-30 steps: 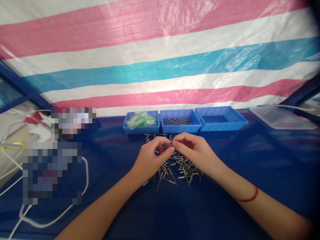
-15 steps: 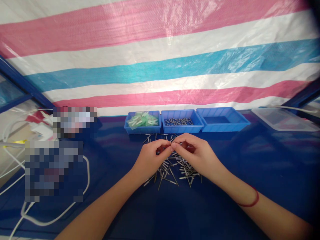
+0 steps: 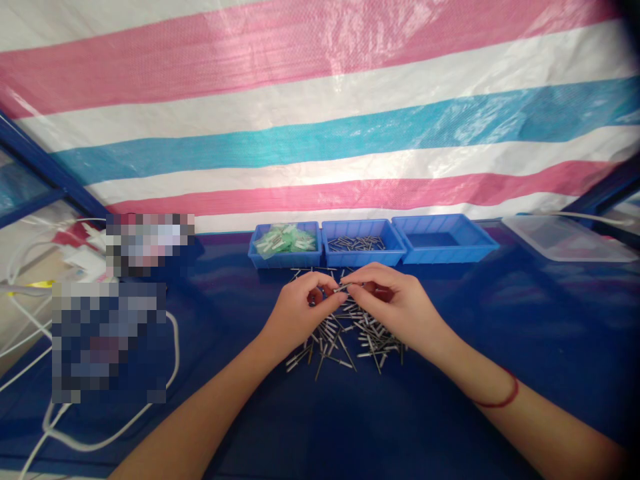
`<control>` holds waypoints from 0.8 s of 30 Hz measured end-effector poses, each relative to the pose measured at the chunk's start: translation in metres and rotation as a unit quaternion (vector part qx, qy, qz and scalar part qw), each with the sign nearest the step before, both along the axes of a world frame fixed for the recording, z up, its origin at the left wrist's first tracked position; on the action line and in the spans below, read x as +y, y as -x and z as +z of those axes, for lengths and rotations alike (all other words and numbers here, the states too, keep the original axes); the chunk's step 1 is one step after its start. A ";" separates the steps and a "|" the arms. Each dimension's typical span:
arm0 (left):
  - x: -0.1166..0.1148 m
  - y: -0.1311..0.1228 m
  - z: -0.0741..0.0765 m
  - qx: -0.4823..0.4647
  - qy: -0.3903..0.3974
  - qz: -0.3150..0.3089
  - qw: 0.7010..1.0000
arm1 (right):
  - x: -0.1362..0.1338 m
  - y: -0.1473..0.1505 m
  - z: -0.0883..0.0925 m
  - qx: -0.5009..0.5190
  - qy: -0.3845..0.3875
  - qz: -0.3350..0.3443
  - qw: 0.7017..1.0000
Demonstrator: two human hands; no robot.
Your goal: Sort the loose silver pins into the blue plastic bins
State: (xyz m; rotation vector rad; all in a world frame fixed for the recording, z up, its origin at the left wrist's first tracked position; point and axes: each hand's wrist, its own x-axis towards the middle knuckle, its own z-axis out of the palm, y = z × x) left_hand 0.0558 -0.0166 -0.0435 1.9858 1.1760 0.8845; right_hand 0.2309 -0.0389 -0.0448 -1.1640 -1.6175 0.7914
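Observation:
Over a loose pile of blind rivets (image 3: 377, 337), my two hands meet fingertip to fingertip. A single thin metal blind rivet (image 3: 341, 289) runs between them. My right hand (image 3: 387, 297) pinches it between thumb and forefinger. The thumb and forefinger of my left hand (image 3: 305, 307) close around its other end; the other fingers are curled under. Part of the rivet is hidden by the fingertips. The piled rivets lie crosswise on the blue tabletop (image 3: 320, 427), below and around both hands.
Behind the hands stand three blue bins in a row: one with green-and-white packets (image 3: 285, 240), one with loose rivets (image 3: 357, 244), and a right-hand bin (image 3: 445, 250). A clear plastic lid (image 3: 565, 240) lies far right. White cables (image 3: 175, 347) and blurred-out items are at left.
My fingertips have parted slightly, so the rivet between them now shows. My left hand has shifted a little left; the pile and bins look the same.

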 end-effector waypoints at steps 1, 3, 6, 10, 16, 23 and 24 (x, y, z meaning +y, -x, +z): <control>0.000 0.000 0.000 -0.005 0.000 0.003 1.000 | 0.001 -0.001 -0.001 0.001 0.005 -0.001 1.000; 0.001 0.001 0.000 -0.014 -0.002 0.008 1.000 | 0.002 -0.002 -0.002 -0.007 0.010 -0.001 1.000; 0.000 0.000 0.000 -0.025 -0.008 0.022 0.999 | 0.002 -0.003 -0.002 -0.032 0.004 0.009 0.999; -0.001 0.000 -0.001 -0.033 -0.009 0.028 0.999 | 0.004 -0.003 -0.001 -0.038 0.015 0.028 0.999; 0.002 0.002 -0.003 0.017 -0.032 0.006 0.999 | 0.018 -0.007 -0.003 0.100 0.137 -0.039 0.985; 0.008 0.009 -0.009 0.172 -0.124 -0.033 0.977 | 0.039 -0.026 -0.004 0.217 0.135 -0.165 0.953; 0.009 0.010 -0.011 0.196 -0.135 -0.039 0.970 | 0.040 -0.027 -0.004 0.222 0.137 -0.174 0.950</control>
